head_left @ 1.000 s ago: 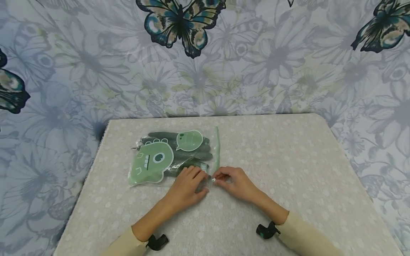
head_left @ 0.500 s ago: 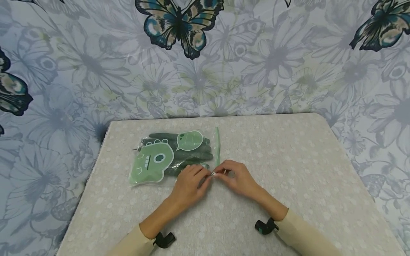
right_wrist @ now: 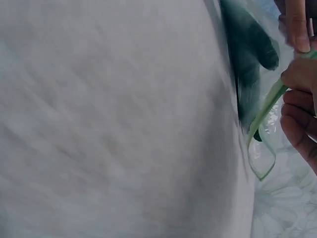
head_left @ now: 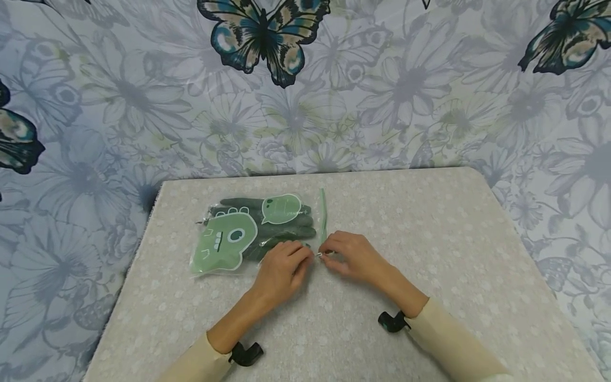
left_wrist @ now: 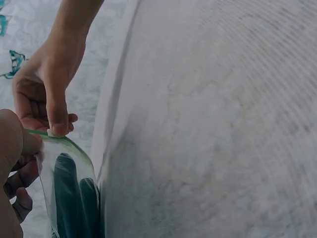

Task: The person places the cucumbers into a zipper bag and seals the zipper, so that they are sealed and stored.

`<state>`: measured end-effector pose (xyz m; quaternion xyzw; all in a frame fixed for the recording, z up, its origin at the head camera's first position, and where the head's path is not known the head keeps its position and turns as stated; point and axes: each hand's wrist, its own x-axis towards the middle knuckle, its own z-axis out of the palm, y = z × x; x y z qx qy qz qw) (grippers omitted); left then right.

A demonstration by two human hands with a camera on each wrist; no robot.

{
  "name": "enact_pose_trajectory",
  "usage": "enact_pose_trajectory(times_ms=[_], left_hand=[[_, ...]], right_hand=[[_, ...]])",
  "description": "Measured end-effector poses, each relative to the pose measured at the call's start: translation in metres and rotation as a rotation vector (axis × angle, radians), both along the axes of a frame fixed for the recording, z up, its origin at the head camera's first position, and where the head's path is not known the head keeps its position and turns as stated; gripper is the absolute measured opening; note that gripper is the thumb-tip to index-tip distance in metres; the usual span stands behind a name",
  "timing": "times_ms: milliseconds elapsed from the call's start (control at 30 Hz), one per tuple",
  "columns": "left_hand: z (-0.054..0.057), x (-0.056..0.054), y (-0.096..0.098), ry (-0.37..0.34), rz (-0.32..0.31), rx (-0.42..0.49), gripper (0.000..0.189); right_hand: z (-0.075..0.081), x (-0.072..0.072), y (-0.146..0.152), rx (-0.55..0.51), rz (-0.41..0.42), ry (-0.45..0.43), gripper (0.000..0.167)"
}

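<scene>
A clear zip bag (head_left: 224,246) with a green cartoon monster print lies on the table, its green zip strip (head_left: 323,209) toward the right. Inside are several long dark green finger-shaped things (head_left: 291,232) with rounded ends, like glove fingers. My left hand (head_left: 282,269) pinches the bag's mouth at the near corner. Right beside it, my right hand (head_left: 355,257) pinches the small white zip slider (head_left: 320,254) between thumb and fingers. In the left wrist view, the right thumb presses on the green zip strip (left_wrist: 74,145). The strip's far end curves in a loop in the right wrist view.
A pale floral cloth covers the table (head_left: 410,228). Behind its back edge stands a wall (head_left: 305,132) with flower and butterfly patterns. Black wrist cameras (head_left: 246,354) sit at both sleeves.
Both hands have moved slightly toward the back of the table. The left thumb, apart from its fingers a second ago, has come in against the bag's corner. The bag has barely shifted.
</scene>
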<state>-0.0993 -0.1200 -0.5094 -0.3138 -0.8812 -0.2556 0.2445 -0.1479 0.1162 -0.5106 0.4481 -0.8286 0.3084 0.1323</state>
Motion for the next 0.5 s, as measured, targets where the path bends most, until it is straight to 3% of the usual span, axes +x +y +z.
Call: enact_pose_trajectory(times_ms=[233, 500], left_hand=[[0.014, -0.002, -0.002, 0.043, 0.026, 0.051, 0.014], [0.027, -0.003, -0.008, 0.021, 0.044, 0.099, 0.012]], right_hand=[[0.013, -0.026, -0.01, 0.146, -0.029, 0.099, 0.019], [0.007, -0.061, -0.015, 0.259, -0.114, 0.083, 0.021]])
